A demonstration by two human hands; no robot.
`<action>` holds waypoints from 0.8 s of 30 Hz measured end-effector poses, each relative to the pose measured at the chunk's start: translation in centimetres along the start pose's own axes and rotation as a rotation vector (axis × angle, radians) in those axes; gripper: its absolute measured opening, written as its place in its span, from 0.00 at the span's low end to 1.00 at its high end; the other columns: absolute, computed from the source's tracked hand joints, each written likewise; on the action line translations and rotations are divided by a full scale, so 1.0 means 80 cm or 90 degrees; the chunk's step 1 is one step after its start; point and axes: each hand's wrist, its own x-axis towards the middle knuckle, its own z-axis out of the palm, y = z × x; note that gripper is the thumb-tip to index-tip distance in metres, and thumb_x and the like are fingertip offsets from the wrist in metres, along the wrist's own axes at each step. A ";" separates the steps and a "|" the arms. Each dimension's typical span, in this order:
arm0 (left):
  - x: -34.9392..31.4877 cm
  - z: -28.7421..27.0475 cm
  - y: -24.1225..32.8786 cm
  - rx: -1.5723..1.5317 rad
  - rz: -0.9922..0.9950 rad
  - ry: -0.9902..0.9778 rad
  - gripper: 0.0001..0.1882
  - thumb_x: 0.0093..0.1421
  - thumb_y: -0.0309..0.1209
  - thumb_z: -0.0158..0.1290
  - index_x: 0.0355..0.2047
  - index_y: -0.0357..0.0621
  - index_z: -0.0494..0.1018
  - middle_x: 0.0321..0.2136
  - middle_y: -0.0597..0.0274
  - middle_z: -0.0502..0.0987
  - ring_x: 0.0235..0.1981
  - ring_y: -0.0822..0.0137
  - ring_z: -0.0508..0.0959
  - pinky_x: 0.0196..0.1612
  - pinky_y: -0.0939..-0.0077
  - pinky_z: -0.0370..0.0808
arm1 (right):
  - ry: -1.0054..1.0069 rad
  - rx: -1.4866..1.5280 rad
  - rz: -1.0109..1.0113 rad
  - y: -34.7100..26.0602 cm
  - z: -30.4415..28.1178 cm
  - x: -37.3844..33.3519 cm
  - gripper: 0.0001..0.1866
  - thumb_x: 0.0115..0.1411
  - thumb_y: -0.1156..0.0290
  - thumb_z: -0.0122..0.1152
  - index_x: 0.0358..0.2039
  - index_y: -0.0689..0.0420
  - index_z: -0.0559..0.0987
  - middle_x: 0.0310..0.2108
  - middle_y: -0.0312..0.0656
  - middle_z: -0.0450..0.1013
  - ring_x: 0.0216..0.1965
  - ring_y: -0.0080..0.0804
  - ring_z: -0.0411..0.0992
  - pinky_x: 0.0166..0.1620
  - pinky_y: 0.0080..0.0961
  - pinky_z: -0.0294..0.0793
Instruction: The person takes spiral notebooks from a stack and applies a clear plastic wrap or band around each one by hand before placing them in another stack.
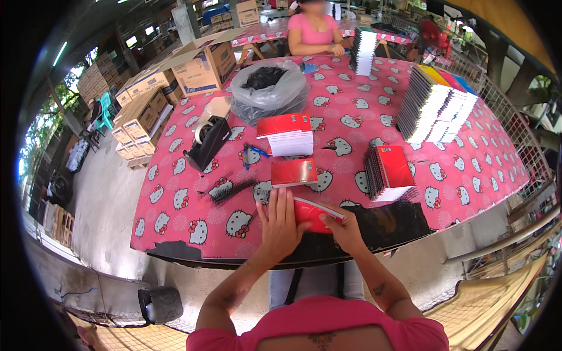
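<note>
hot pink plastic tablecloth (468, 175) dotted with white cartoon cat faces, glossy red notebook cover (310, 213) near the edge, red-topped white paper stacks (287, 133) mid-table, chunky black tape dispenser (208, 143) on the left, clear grey plastic bag (269, 93) with black stuff inside, plain brown cardboard boxes (202, 67) far left

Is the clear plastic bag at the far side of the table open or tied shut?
Open: the bag's mouth gapes upward, showing dark contents inside; no knot is visible.
</note>
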 end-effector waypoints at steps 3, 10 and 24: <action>-0.003 0.001 -0.008 -0.088 -0.001 -0.021 0.25 0.66 0.47 0.48 0.56 0.42 0.69 0.52 0.44 0.71 0.58 0.47 0.69 0.67 0.39 0.47 | -0.003 -0.071 -0.096 0.013 0.001 0.007 0.16 0.65 0.75 0.59 0.52 0.62 0.78 0.44 0.41 0.80 0.44 0.23 0.74 0.48 0.24 0.73; 0.043 -0.022 -0.063 -0.426 -0.061 -0.261 0.16 0.63 0.37 0.53 0.48 0.42 0.72 0.48 0.50 0.74 0.51 0.48 0.72 0.65 0.38 0.52 | -0.066 -0.063 -0.082 -0.002 -0.013 0.002 0.15 0.66 0.75 0.58 0.53 0.61 0.78 0.45 0.42 0.80 0.44 0.20 0.74 0.50 0.22 0.73; -0.012 -0.014 0.016 -0.024 0.051 -0.151 0.44 0.65 0.59 0.41 0.66 0.30 0.56 0.67 0.35 0.55 0.70 0.41 0.52 0.67 0.32 0.41 | 0.001 -0.003 -0.034 -0.016 -0.004 -0.003 0.17 0.65 0.73 0.59 0.54 0.60 0.78 0.32 0.33 0.77 0.32 0.15 0.68 0.36 0.17 0.71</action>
